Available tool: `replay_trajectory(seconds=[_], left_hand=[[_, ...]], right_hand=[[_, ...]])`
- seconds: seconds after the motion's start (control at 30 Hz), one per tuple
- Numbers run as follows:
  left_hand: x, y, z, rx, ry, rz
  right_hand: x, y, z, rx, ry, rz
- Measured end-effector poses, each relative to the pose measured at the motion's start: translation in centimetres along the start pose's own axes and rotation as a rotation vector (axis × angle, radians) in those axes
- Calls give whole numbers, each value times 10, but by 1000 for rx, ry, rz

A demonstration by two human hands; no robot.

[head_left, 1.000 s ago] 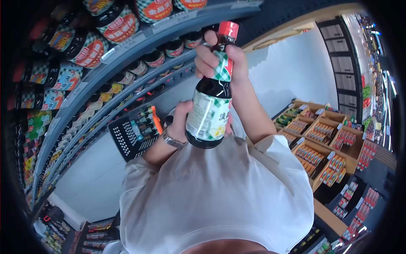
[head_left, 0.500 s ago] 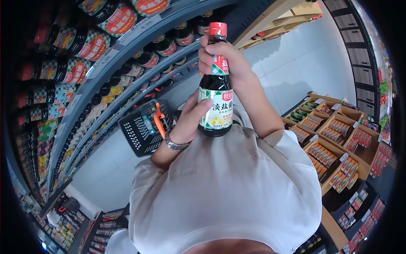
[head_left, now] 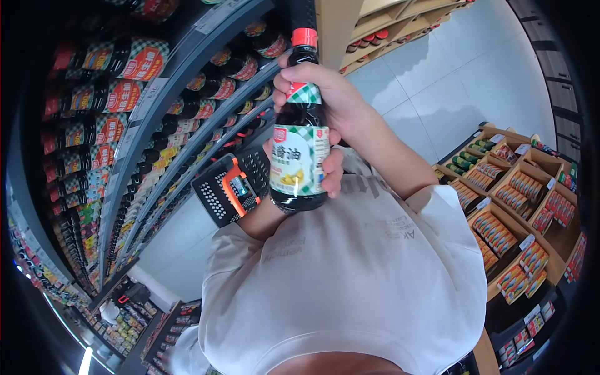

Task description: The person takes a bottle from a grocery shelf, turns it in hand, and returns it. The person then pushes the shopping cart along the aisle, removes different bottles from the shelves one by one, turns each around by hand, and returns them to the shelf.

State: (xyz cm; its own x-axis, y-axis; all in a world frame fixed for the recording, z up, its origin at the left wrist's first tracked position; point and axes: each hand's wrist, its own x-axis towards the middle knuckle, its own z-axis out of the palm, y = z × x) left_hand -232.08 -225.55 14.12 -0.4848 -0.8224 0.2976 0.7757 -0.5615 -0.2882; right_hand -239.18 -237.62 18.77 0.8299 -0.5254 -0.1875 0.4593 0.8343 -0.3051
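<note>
A dark soy sauce bottle [head_left: 295,159] with a red cap and a green-checked label is held upright in front of my chest. My right hand [head_left: 322,84] is wrapped around its neck, just below the cap. My left hand [head_left: 333,167] grips the lower body from behind, its fingertips showing on the label's right edge and part of it hidden by the bottle. Beside my left forearm is a black perforated shopping basket [head_left: 212,195] with an orange handle [head_left: 232,187].
Tiered shelves [head_left: 144,119] of sauce bottles with price tags curve along my left. To my right stands a wooden display bin [head_left: 509,159] of boxed and canned goods. A wooden shelf unit [head_left: 381,44] is ahead, over a pale tiled floor [head_left: 425,81].
The bottle has turned about its length, bringing a different part of the label forward. My left hand has shifted from the front-left of the bottle to behind it. The view has swung slightly.
</note>
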Motion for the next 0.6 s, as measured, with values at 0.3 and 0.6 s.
replay_trajectory(seconds=[0.3,0.6], left_hand=[[1,-24,17,325,552,334],[-8,-43,19,1134,1081,481]], right_hand=[[19,19,-54,406,-106,220],[23,9,-48,71,-248,273]])
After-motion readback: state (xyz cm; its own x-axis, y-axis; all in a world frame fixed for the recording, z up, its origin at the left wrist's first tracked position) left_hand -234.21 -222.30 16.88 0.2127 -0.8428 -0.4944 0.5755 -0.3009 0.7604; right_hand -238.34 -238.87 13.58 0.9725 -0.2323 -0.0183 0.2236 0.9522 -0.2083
